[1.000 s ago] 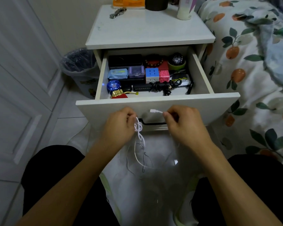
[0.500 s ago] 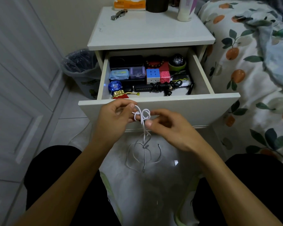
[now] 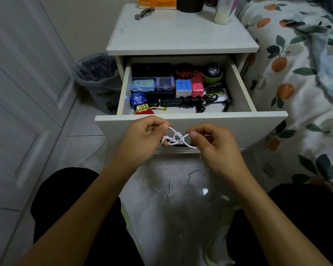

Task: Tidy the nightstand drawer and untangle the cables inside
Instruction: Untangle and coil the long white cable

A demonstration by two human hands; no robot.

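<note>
The open drawer [image 3: 190,129] held a black case [image 3: 151,70], puzzle cube [image 3: 183,87], blue yo-yo [image 3: 137,98] and a bundled black cable [image 3: 192,101]. In front of it, the left hand [image 3: 142,141] and right hand [image 3: 217,148] each pinched the knotted white cable [image 3: 174,139]. Its loose ends hung below, faint against the floor [image 3: 85,148].

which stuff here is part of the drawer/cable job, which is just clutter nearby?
Job:
- white cable, knotted, pinched by left hand and right hand
- open drawer
- black cable bundle in it

Lying about:
- trash bin
- keys and white bottle on the nightstand top
- bedspread
</note>
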